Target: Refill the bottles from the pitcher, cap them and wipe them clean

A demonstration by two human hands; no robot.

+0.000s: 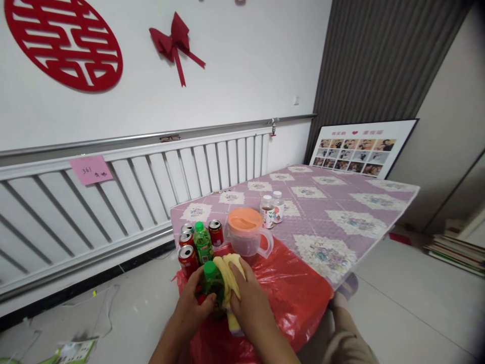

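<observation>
My left hand (191, 306) is closed around a green bottle (212, 283) with a green cap, standing on the red plastic sheet (295, 293). My right hand (250, 298) presses a yellow cloth (227, 270) against the bottle's side, fingers wrapped over the cloth. Just behind stand a second green bottle (202, 242) and three red cans (188, 258). A clear jug with an orange lid (246, 232) stands to the right of them.
Two small capped bottles (273, 208) stand farther back on the purple floral tablecloth (341, 212). A white radiator (132, 187) lines the wall at left. A photo board (359, 149) leans at the far end. Books (454, 247) lie on the floor at right.
</observation>
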